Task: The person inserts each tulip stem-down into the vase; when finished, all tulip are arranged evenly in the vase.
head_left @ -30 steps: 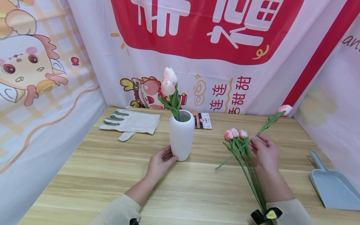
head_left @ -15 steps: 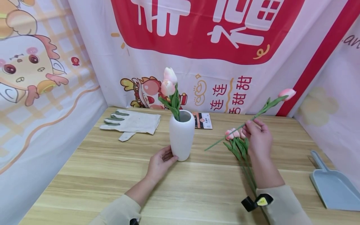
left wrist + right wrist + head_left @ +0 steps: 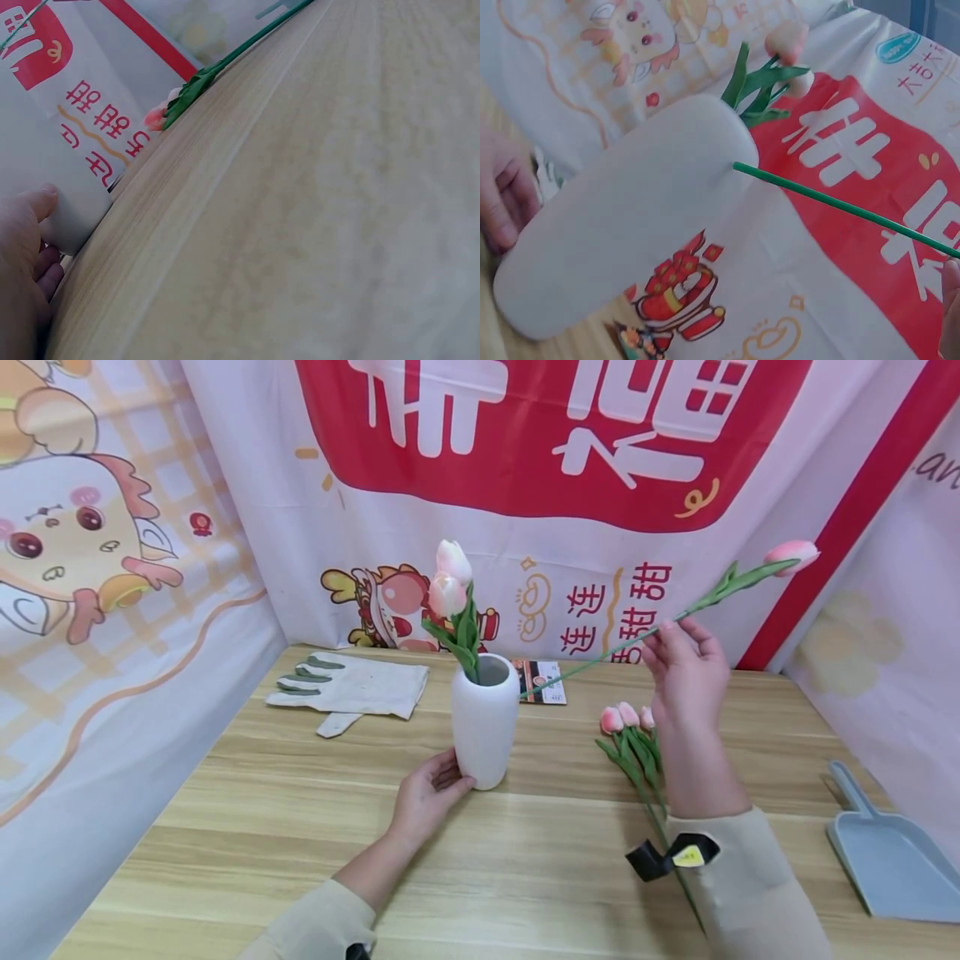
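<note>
A white ribbed vase (image 3: 485,731) stands upright on the table, with pink-white tulips (image 3: 451,585) leaning out of its mouth. My left hand (image 3: 422,802) holds the vase low on its left side, thumb in front. Up and to the right, my right hand (image 3: 688,681) pinches a single tulip (image 3: 793,558) by its green stem. This tulip slants, bloom up at the right, and its stem end (image 3: 742,166) appears near the vase's rim in the right wrist view. Several more tulips (image 3: 628,739) lie on the table under the right forearm, which partly hides them.
A pair of white gloves (image 3: 360,683) lies at the back left. Behind the vase is a small printed card (image 3: 551,683). A grey-blue dustpan (image 3: 896,860) rests at the right edge. Printed cloth (image 3: 420,510) hangs along the back and sides.
My right hand has lifted the tulip up off the bunch, and its stem end has moved left toward the vase's rim. The left hand and vase have stayed put.
</note>
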Available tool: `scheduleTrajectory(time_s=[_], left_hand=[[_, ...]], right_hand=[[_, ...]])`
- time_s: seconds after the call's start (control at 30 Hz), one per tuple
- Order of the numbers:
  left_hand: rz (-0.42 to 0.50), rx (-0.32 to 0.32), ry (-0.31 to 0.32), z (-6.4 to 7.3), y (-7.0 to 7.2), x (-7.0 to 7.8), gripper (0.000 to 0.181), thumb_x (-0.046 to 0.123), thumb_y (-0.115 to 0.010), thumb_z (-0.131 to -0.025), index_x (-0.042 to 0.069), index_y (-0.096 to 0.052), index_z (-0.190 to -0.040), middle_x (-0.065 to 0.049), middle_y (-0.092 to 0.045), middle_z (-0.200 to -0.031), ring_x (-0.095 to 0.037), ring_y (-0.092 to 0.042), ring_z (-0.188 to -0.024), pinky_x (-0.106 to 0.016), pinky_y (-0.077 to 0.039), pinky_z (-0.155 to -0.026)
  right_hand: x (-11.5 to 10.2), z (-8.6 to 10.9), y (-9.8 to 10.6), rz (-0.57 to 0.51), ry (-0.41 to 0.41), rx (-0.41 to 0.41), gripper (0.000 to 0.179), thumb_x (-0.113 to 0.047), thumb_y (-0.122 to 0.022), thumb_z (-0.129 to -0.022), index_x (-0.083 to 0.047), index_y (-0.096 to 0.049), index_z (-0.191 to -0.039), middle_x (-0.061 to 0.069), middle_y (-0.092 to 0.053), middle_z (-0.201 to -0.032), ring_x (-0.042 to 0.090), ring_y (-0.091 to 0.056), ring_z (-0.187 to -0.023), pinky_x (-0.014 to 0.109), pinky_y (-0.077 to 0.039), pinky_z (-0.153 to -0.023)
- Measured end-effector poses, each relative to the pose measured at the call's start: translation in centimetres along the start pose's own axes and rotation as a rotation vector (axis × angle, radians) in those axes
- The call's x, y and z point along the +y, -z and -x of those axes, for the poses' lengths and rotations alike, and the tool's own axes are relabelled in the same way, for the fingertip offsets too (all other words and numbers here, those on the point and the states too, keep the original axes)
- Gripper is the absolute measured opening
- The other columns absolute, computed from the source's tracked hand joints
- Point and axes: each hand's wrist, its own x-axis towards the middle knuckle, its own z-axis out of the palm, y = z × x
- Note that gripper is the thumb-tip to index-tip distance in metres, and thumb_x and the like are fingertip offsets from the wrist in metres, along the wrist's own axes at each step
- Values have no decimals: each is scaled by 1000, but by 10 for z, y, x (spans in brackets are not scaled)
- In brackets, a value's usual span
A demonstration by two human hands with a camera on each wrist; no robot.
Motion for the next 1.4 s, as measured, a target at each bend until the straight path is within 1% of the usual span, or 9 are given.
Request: scheduleTrajectory(time_s=[0.1, 0.2, 0.33, 0.5, 0.63, 0.8, 1.0, 1.2, 1.4], left_hand=[[-3, 3, 9, 1, -1, 2, 48, 2, -72, -86, -8, -55, -130, -26, -63, -126, -38, -63, -117, -45, -55, -100], [3, 0, 7, -5, -1, -13, 50, 5, -74, -86, -6, -55, -131, -25, -64, -127, -36, -63, -117, -43, -55, -100], [11, -5, -7, -6, -1, -17, 51, 7, -75, -86, -5, -56, -131, -24, -64, -126, -34, -64, -116, -42, -56, -99], [5, 2, -3, -4, -1, -13, 50, 6, -74, -86, -6, -56, -131, -24, -64, -126, -34, -64, -116, -42, -56, -99], [-5, 1, 8, 0, 0, 0, 48, 2, -73, -86, -9, -55, -130, -26, -64, -125, -37, -63, -116, -44, -55, -100], [-4, -6, -7, 2, 0, 9, 47, 0, -71, -86, -11, -54, -129, -29, -63, -125, -40, -63, -116, -47, -55, -100], [11, -7, -5, -5, -1, -12, 51, 6, -74, -85, -6, -56, -131, -24, -64, -126, -34, -64, -117, -41, -56, -100], [6, -13, -15, -6, 0, -16, 50, 7, -75, -85, -5, -57, -130, -23, -66, -124, -34, -65, -115, -39, -57, -98], [-1, -16, -30, -6, 0, -15, 50, 5, -74, -85, -6, -56, -130, -23, -66, -124, -35, -65, -114, -37, -58, -96]], right_hand=[[-5, 3, -7, 9, 6, -9, 41, -16, -83, -78, -10, -60, -112, 9, -67, -99, 15, -67, -78, 21, -62, -73], [-8, 6, -13, 6, 12, -20, 43, -18, -83, -78, -11, -60, -113, 9, -67, -103, 15, -67, -82, 21, -62, -75], [-7, 10, -21, -21, 10, -22, 39, -15, -82, -79, -10, -62, -111, 9, -69, -99, 16, -69, -79, 22, -62, -73], [3, 16, -29, 7, 36, -29, 30, -10, -79, -82, -9, -62, -108, 8, -71, -90, 14, -69, -72, 22, -62, -69], [14, 21, -36, 50, 83, -66, 27, -10, -77, -83, -9, -62, -105, 7, -70, -85, 13, -70, -71, 23, -63, -69], [23, 29, -47, 174, 158, -151, 25, -14, -76, -85, -10, -62, -105, 5, -70, -89, 13, -70, -74, 23, -63, -70], [33, 35, -56, 284, 219, -255, 17, -6, -72, -88, -13, -62, -99, 2, -71, -86, 11, -70, -73, 25, -63, -69], [45, 40, -60, 431, 257, -352, 17, -4, -70, -89, -14, -63, -100, -2, -71, -84, 9, -70, -74, 26, -64, -71], [57, 45, -62, 610, 311, -483, 25, -8, -70, -90, -2, -62, -113, 12, -73, -95, 8, -69, -77, 24, -63, -72]])
